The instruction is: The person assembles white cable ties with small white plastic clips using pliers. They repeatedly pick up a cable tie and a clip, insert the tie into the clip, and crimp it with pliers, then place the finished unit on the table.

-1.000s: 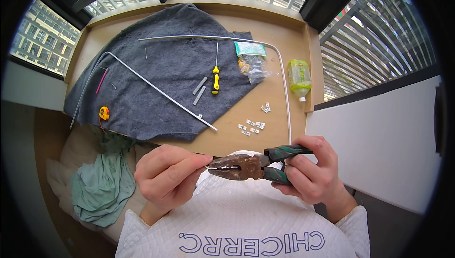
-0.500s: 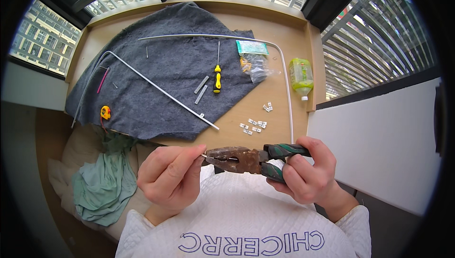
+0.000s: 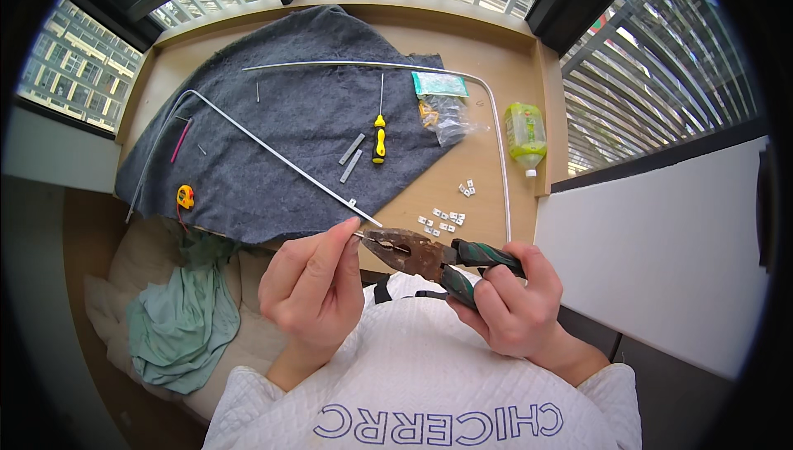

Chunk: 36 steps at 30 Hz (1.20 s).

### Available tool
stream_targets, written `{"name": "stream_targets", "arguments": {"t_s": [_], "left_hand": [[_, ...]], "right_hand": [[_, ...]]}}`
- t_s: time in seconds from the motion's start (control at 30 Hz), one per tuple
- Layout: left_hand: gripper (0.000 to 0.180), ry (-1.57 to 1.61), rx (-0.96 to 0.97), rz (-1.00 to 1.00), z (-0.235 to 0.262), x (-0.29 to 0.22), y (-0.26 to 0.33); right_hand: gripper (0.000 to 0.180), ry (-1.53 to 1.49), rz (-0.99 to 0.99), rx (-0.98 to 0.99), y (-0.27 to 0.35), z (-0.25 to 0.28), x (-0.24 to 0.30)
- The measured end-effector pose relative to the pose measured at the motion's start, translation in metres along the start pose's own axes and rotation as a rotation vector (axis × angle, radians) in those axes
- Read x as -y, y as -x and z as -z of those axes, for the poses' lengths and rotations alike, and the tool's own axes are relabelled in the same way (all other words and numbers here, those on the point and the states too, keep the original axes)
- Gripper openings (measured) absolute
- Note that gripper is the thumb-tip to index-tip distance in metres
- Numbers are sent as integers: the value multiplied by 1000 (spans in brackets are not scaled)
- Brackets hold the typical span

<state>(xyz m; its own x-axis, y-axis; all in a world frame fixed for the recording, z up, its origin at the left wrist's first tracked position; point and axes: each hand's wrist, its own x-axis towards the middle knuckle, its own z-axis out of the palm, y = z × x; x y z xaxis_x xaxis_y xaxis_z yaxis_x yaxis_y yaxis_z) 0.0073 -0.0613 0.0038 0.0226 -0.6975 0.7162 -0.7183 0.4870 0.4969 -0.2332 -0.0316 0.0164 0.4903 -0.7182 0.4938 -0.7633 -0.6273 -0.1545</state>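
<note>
My right hand (image 3: 522, 305) is wrapped round the green-and-black handles of rusty combination pliers (image 3: 417, 256), which point left in front of my chest. Their handles are spread somewhat apart. The thumb and fingertips of my left hand (image 3: 312, 289) pinch a small thin metal piece (image 3: 359, 235) at the tip of the jaws. Most of it is hidden by my fingers, and its exact kind is unclear. Just beyond the pliers' tip ends a bent white rod (image 3: 281, 155), with a small clip on it, lying on dark grey cloth (image 3: 273, 194).
Small white clips (image 3: 443, 220) lie on the wooden tabletop. A second bent rod (image 3: 501, 144) runs along the right, near a green bottle (image 3: 525, 138). On the cloth are a yellow screwdriver (image 3: 379, 141), grey strips (image 3: 350, 166) and a tape measure (image 3: 185, 196).
Both hands have moved up toward the table with the pliers, my left hand also a little right and my right a little left. The pliers have tilted, jaws higher.
</note>
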Motion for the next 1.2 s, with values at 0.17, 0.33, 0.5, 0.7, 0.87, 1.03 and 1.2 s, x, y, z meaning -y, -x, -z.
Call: {"name": "stream_targets", "arguments": {"t_s": [0.17,0.33,0.5,0.7,0.87,1.03,1.2], "left_hand": [[20,57,-29,69,-8,0,1],[25,159,-12,111,3,1,-2],[23,234,-33,96,8,3,-1],[20,468,-119,201,2,-2,4],[22,605,14,243,11,7,-2],[21,805,171,375,19,12,-4],[18,839,205,406,19,12,-8]], "right_hand": [[33,-66,-52,28,2,-4,-2],[36,-28,-81,-6,1,8,-10],[39,-4,-57,-10,5,14,-9],[41,-36,-52,-22,9,16,-12],[42,-108,-55,-17,10,20,-15],[41,-173,-68,-10,10,22,-18],[40,-230,-79,-3,10,22,-18]]}}
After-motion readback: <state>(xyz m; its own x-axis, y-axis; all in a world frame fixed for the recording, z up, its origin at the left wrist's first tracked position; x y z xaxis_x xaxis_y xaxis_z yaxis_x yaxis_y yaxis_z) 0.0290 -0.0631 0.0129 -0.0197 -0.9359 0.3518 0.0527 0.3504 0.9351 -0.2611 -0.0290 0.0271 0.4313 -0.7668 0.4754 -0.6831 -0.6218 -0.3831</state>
